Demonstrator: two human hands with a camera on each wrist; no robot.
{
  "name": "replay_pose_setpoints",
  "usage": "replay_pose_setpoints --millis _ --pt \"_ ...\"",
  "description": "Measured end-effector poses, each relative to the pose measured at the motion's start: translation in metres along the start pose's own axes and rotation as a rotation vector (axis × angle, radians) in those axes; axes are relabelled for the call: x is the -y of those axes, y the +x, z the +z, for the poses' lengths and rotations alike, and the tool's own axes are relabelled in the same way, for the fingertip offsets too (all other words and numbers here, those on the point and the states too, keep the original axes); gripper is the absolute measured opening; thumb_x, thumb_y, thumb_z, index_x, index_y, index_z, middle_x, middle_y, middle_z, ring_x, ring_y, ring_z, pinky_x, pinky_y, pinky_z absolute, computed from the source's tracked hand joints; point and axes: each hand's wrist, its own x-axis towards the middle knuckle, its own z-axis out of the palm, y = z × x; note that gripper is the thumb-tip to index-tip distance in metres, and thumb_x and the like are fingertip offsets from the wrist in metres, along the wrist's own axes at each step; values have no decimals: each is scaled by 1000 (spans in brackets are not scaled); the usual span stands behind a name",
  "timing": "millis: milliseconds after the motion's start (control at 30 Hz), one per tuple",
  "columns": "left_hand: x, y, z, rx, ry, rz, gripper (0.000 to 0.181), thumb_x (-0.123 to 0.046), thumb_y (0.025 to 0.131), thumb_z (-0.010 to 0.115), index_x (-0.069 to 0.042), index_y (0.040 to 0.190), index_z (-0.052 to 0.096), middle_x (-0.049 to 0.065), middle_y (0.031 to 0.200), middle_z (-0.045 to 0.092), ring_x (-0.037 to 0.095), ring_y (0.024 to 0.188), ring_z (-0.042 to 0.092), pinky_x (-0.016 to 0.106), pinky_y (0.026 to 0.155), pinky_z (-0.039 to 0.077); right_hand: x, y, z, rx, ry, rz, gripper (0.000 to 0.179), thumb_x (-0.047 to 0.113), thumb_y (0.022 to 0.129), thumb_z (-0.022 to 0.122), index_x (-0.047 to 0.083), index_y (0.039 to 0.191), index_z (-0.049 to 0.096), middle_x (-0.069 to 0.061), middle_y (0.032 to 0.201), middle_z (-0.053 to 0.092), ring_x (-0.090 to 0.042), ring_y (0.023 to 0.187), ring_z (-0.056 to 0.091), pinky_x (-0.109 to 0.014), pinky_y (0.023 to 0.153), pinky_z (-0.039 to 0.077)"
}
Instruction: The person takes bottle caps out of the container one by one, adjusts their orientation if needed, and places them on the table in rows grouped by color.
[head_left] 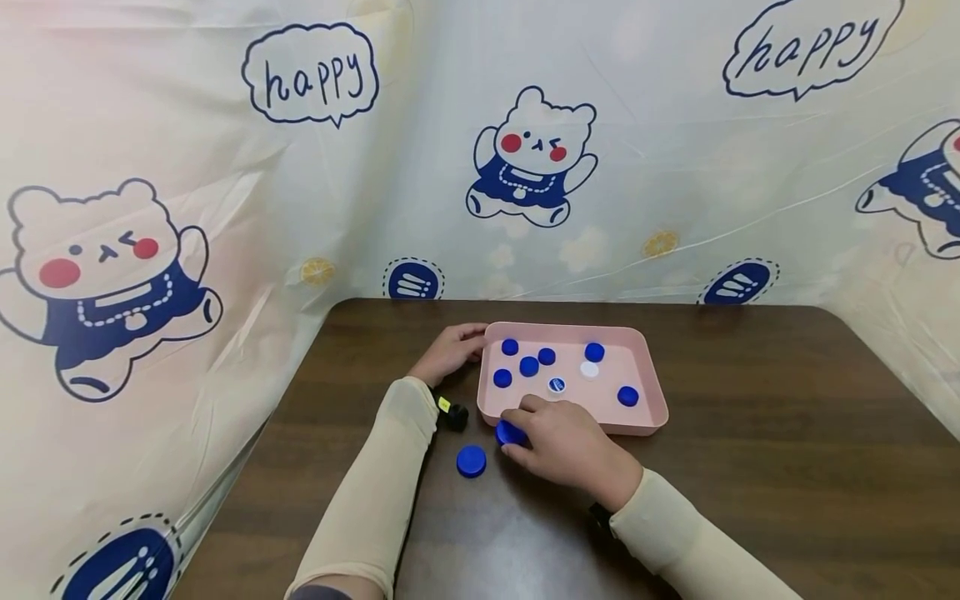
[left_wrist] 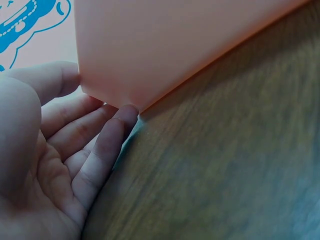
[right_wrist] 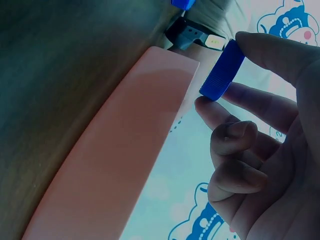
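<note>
My right hand (head_left: 562, 442) pinches a blue bottle cap (right_wrist: 222, 70) between thumb and fingertips, the cap tilted on its edge in the right wrist view. In the head view this hand overlaps the near left part of a shallow pink tray (head_left: 652, 375). My left hand (head_left: 450, 354) holds the tray's far left corner, one digit at the rim and the others curved round the corner in the left wrist view. Inside the tray lie several blue caps (head_left: 528, 367), a white disc (head_left: 589, 369) and a cap with a printed top (head_left: 556, 385).
Another blue cap (head_left: 471, 461) lies on the brown wooden table (head_left: 787, 467), in front of the tray's near left corner. A black wrist device (head_left: 454, 415) with a yellow label sits at the left wrist. Behind the table hangs a printed curtain (head_left: 660, 150).
</note>
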Motion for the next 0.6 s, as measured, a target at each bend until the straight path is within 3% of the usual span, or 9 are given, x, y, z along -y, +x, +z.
replay_pose_setpoints --millis 333,600 --pt "-3 0 -3 13 7 -2 38 -28 98 59 -15 134 60 4 118 64 19 96 65 35 84 54 3 1 8 -16 -7 -42 36 41 88 70 16 113 71 3 86 56 -8 59 45 -24 52 40" --pt "-1 0 -2 6 25 -11 39 -32 98 59 -17 134 60 2 118 64 18 96 65 35 85 53 6 3 14 22 -1 -71 44 41 89 69 14 124 67 2 86 57 -8 58 45 -24 51 39"
